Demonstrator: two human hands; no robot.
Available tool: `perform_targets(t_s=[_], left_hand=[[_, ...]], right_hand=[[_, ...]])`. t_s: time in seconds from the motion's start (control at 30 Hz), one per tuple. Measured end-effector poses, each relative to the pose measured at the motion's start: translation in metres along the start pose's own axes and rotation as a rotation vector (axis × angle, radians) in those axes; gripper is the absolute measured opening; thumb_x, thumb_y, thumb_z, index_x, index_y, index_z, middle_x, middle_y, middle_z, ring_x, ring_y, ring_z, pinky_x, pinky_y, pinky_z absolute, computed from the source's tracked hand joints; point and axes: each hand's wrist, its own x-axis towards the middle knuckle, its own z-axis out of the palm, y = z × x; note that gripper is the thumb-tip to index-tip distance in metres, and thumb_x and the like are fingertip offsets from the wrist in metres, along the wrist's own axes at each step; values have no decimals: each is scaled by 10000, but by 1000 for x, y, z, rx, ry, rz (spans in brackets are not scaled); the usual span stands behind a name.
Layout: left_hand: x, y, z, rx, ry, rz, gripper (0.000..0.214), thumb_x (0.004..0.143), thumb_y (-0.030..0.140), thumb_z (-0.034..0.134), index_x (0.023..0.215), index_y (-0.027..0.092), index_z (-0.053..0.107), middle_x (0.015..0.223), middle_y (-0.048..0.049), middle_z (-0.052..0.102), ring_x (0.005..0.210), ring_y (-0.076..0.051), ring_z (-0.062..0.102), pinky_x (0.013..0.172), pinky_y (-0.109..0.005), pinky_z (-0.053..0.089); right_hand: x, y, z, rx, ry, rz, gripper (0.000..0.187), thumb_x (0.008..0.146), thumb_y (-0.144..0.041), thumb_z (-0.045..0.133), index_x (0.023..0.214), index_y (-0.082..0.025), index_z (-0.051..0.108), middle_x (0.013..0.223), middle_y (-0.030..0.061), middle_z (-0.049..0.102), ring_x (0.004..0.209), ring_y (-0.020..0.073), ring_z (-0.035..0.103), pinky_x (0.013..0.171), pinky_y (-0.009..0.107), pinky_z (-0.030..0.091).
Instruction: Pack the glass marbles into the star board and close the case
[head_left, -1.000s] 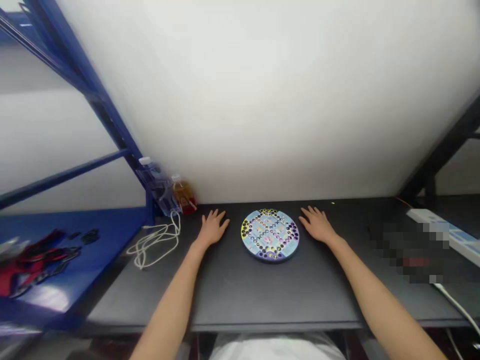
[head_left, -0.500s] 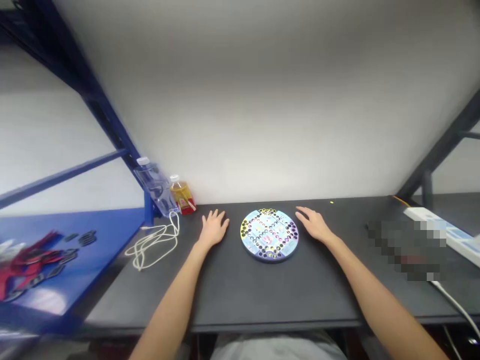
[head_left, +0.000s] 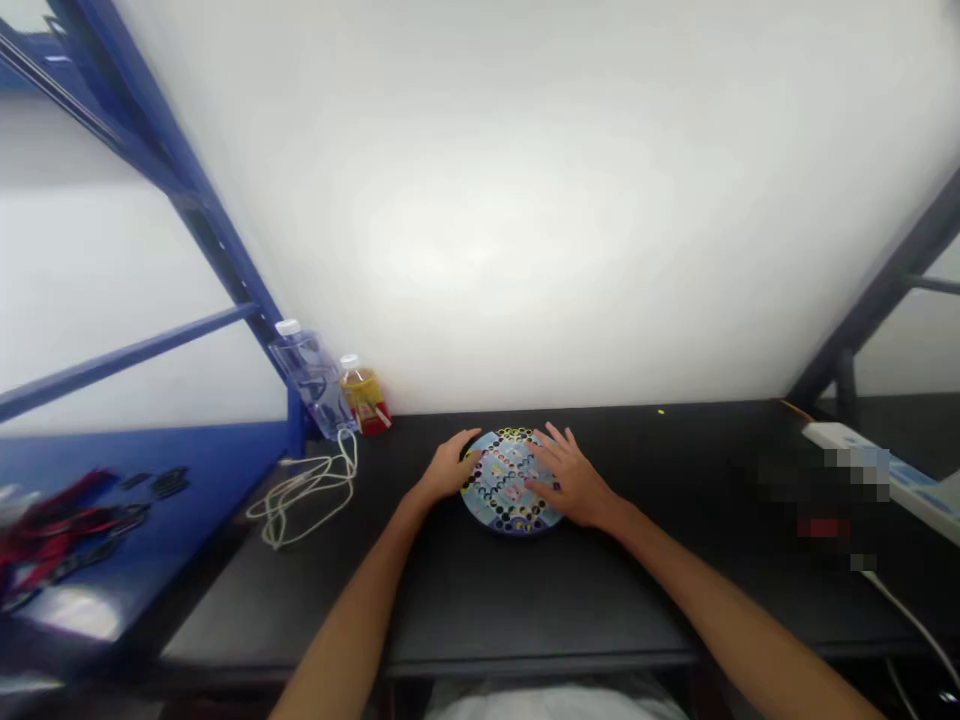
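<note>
A round game board [head_left: 510, 508] lies flat on the dark table in front of me. Its top is light blue, with rings of dark holes edged in yellow, purple and pink. At its left rim is my left hand [head_left: 448, 470], open, its thumb over the edge and its fingers stretched toward the far side. My right hand [head_left: 574, 485] reaches over the board's right part, fingers spread, covering some of the holes. Whether either palm presses on the board I cannot tell.
Left of the board lie a looped white cord [head_left: 311, 495], a large clear bottle [head_left: 315, 380] and a smaller bottle of yellow liquid [head_left: 366, 398]. Red and black straps [head_left: 67, 530] rest on a blue surface. A white power strip [head_left: 900, 470] lies right, beside a blurred-out patch.
Both hands have come inward from the table to the board. The left is now at its left rim, the right over its right side. The board appears slightly further left.
</note>
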Motion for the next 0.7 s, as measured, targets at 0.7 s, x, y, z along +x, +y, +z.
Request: perform_targets(t_s=[0.7], left_hand=[[1,-4,-12,-375,96,-126,555,961,523,321,1133,161,704,1133,-66,711,1093,-239,631,1021,-379,439]], right_hand=[[-14,-6,-6,345,289,-121,537,880,-491,564,1324,-189,589,1315,122,608,1214,293,558,1053,445,411]])
